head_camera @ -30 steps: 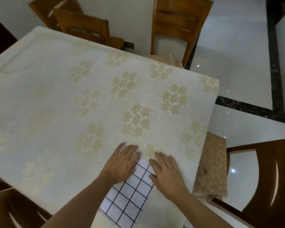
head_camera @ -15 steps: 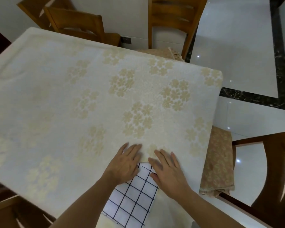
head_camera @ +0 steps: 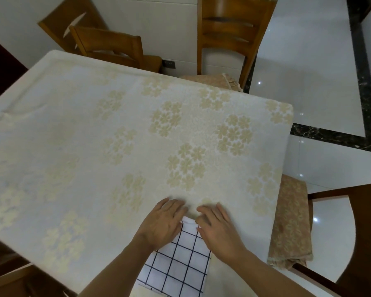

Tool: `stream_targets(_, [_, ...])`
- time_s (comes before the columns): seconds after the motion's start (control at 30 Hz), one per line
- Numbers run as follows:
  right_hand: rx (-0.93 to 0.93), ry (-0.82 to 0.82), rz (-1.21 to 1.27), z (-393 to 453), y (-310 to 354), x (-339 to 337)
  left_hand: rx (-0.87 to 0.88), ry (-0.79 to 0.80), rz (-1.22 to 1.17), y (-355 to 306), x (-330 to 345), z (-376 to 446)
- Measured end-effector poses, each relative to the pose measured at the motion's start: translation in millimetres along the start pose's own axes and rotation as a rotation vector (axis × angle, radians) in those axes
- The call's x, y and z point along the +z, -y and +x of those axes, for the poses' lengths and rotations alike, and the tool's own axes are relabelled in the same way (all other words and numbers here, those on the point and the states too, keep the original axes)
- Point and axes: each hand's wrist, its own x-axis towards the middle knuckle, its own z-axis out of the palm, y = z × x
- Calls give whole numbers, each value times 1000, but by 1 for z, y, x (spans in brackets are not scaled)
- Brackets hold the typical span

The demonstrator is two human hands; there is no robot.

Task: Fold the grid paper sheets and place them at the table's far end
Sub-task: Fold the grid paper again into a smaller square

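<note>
**Both hands laid flat, side by side, palms down**

The left hand [head_camera: 162,224] is shown palm down with its fingers extended and held close together, pointing away from the body. The right hand [head_camera: 217,229] is presented likewise, flat and palm down, its fingers straight and slightly spread. The two hands are set just beside each other with a narrow gap kept between them at the fingertips. Both forearms are seen bare, entering from the lower edge of the view and converging towards the wrists; the left forearm is angled more steeply inwards.
</note>
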Motion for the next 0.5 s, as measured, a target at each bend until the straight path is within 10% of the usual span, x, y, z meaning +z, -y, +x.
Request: stream_targets(0.5, [16,-13,18,47,-24,-26,-99,-81,64,0,-13,33])
